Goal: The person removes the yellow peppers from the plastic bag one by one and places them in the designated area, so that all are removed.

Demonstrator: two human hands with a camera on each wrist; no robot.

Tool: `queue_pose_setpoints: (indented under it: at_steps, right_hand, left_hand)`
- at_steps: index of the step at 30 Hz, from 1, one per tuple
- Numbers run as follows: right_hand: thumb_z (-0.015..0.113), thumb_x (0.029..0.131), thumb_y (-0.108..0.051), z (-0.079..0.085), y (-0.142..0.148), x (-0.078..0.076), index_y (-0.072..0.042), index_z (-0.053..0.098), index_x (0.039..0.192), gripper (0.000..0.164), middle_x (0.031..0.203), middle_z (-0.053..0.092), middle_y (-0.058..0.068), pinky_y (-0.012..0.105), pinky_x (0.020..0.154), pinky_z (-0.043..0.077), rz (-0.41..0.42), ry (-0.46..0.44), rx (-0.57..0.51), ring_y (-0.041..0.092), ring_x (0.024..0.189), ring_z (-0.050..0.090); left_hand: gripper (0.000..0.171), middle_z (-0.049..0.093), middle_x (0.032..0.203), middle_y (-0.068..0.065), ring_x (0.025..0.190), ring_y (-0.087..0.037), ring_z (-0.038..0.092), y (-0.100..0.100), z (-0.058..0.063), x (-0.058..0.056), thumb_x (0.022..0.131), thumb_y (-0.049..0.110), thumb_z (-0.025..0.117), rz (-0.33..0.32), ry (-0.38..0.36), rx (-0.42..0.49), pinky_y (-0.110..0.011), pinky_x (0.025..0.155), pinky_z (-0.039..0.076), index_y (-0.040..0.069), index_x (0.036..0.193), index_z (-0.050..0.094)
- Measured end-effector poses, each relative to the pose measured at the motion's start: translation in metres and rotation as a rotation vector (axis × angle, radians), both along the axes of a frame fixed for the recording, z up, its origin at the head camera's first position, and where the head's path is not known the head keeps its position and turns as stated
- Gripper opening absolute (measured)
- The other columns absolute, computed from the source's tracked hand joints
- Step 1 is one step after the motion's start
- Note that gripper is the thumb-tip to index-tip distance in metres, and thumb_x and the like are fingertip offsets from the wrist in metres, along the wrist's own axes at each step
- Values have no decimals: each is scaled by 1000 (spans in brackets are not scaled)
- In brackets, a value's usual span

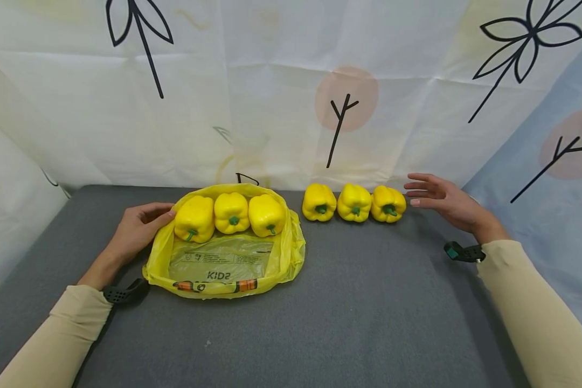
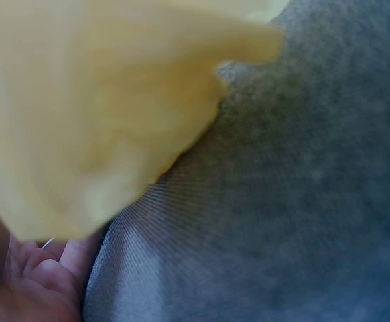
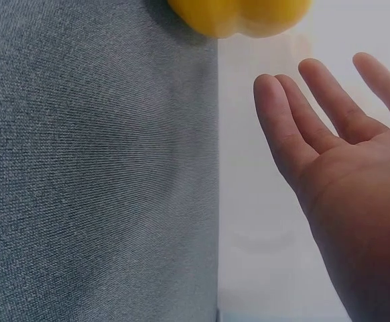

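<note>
An open yellow plastic bag (image 1: 223, 293) lies on the grey table with its rim spread wide. Three yellow bell peppers (image 1: 231, 211) with green stems sit in a row along its far side. At the bag's left rim, my left hand (image 1: 137, 229) holds the edge between thumb and fingers; the left wrist view shows the yellow plastic (image 2: 101, 121) partly covering that hand. Three more yellow bell peppers (image 1: 354, 202) stand in a row on the table, right of the bag. My right hand (image 1: 446, 203) hovers beside the rightmost pepper (image 1: 389, 203), fingers extended, holding nothing.
A grey cloth-covered table (image 1: 359, 312) stretches in front of the bag and peppers. Behind it hangs a pale curtain (image 1: 271, 118) with plant drawings, close to the table's back edge. A bluish cloth (image 1: 553, 215) hangs on the right.
</note>
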State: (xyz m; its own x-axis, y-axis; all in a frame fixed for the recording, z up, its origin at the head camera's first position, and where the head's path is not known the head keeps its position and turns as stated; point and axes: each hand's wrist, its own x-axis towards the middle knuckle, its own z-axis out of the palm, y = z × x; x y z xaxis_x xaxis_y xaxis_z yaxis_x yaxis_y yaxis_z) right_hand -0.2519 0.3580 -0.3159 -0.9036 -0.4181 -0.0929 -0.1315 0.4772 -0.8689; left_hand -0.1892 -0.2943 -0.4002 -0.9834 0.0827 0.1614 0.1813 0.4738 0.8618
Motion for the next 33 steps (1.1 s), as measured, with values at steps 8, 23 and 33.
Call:
queue_pose_setpoints:
  at_steps: [8,23,33]
  right_hand:
    - [57,104,-7,3,2,5,-9,24,161,66,158,32,19,17,95,43,-25,70,-45,25,139,39]
    - [55,102,3,14,-8,15,-11,36,157,60,149,47,6,18,97,44,0,163,-206,17,130,48]
    - [55,101,6,18,-27,21,-12,41,155,58,147,48,8,20,97,47,48,213,-303,19,130,49]
  left_hand:
    - [49,63,108,25,91,3,65,0,-1,0,105,29,60,-1,1,-1,-19,72,57,-6,140,57]
    - [48,64,108,25,91,2,65,0,-1,1,105,27,60,-13,17,19,-18,72,57,-7,139,56]
    - [48,62,108,24,93,5,63,2,1,2,105,28,60,1,21,-7,-16,73,56,-7,138,57]
